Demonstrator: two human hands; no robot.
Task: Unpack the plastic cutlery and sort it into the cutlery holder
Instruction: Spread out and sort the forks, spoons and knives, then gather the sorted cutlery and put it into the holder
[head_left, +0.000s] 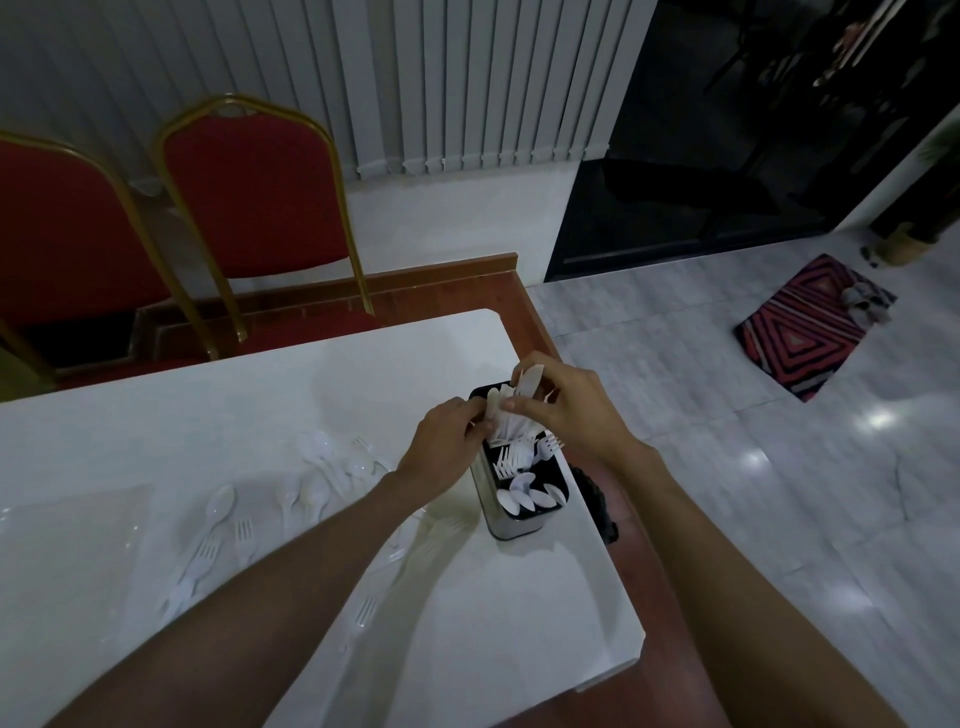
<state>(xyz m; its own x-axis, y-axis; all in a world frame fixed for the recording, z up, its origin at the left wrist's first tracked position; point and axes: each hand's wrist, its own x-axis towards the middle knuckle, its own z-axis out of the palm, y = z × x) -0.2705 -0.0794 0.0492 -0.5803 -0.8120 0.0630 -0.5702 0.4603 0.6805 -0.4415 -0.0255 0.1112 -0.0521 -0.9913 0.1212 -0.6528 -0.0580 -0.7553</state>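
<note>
Here, a white rectangular table (260, 395) carried a dark upright cutlery holder (511, 525) near its right edge, with white plastic forks (511, 457) and spoons (524, 499) standing in separate compartments. Loose clear plastic cutlery (311, 483) lay scattered left of it. Above the holder, left hand (447, 441) and right hand (566, 405) both pinched a bundle of white plastic knives (511, 400).
</note>
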